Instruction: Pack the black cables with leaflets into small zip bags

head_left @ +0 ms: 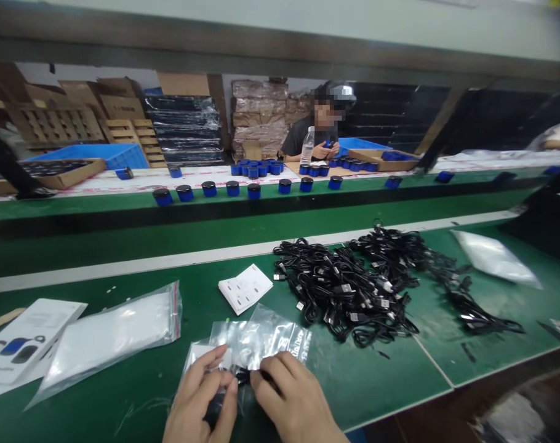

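Two hands pinch one bag [261,338] close by, at the table edge. The left hand [199,400] and right hand [292,403] are both closed on it. A black cable [243,374] looks half inside. It may slip out if the bag tips. Behind lies a pile [349,289] of cables. Far off, a box [367,161] holds blue pots [393,155].
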{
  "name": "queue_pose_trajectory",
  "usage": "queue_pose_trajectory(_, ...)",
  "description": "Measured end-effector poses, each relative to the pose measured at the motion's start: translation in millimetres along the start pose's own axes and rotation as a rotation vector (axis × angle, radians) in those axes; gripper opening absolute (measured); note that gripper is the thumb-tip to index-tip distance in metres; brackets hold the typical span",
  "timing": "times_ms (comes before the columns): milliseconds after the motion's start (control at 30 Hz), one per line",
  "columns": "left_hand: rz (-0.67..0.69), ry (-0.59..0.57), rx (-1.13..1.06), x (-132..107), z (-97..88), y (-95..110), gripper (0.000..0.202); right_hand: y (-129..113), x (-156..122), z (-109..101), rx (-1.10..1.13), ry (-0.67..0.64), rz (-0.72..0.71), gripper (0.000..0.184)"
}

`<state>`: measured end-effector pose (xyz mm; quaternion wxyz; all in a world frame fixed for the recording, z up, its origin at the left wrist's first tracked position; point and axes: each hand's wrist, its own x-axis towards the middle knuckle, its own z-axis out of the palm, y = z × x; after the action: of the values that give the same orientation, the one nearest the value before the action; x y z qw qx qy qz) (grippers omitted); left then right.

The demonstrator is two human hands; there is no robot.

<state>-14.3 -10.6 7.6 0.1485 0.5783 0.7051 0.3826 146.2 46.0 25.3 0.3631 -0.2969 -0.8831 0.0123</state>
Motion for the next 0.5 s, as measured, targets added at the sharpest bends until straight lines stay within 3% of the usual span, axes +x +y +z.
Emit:
queue_pose_trajectory(200, 0.049, 0.054, 0.009, -3.8, 4.1, -0.2, 0.023, -14.0, 2.6, 17.2, -0.003, 0.105, 0.139, 0.050)
queue_pose_trajectory(267, 0.031, 0.065, 0.004, -4.2, 2.7, 0.3, 0.024, -14.9, 3.0, 17.3, 0.028, 0.062, 0.042, 0.039)
queue_pose_trajectory(333, 0.007, 0.071, -0.006, -4.1, 0.4, 0.9, 0.024, -12.9, 3.0, 12.9, 0.114, -0.066, -0.012, 0.020)
queue_pose_trajectory(400, 0.001, 0.081, -0.019, -4.1, -1.2, 1.7, 0.024, -9.5, 1.8, 7.7, 0.236, -0.150, 0.033, 0.016)
queue_pose_trajectory(500, 0.022, 0.098, -0.036, -6.4, 0.4, 3.9, 0.025, -7.4, -1.6, 5.5, 0.386, -0.136, 0.216, 0.024)
